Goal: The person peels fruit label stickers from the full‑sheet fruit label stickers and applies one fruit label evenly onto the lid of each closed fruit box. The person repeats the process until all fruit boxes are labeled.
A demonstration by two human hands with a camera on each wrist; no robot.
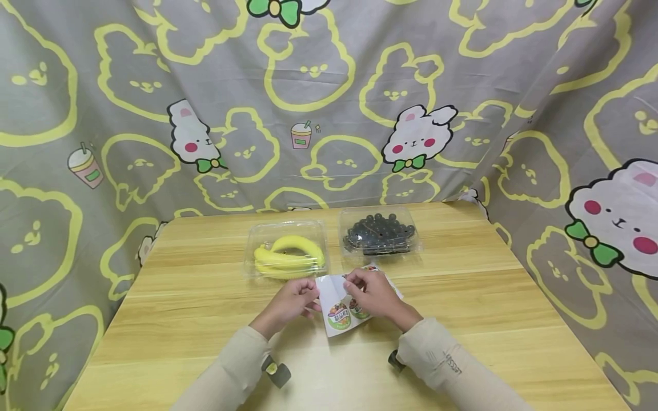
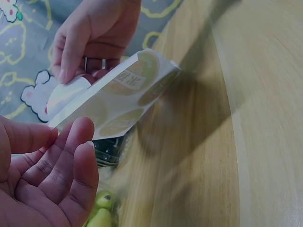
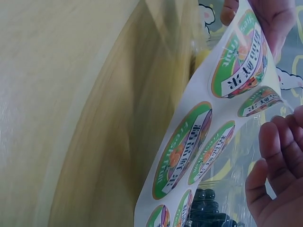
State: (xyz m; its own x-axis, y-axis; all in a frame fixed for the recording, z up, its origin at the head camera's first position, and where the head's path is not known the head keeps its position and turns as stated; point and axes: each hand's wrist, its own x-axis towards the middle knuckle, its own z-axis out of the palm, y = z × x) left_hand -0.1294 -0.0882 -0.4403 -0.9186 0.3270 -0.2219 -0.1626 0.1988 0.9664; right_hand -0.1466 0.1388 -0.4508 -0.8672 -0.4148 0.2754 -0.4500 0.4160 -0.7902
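A sheet of round fruit stickers [image 1: 339, 315] is held up over the table, bent along its length. My left hand [image 1: 294, 302] pinches its left edge between thumb and fingertips. At the top edge my right hand [image 1: 374, 294] pinches a round sticker [image 2: 68, 97], whose white back lifts from the sheet in the left wrist view. Green and orange printed labels face the camera in the right wrist view. Behind my left hand, bananas [image 1: 290, 260] lie in a clear plastic box [image 1: 259, 230]. Dark grapes [image 1: 377, 234] fill another clear box [image 1: 408, 212] beyond my right hand.
The wooden table [image 1: 462, 319] reaches back to a grey patterned curtain [image 1: 329, 165]. Both fruit boxes stand side by side near the table's back edge. Dark wrist devices sit below each sleeve.
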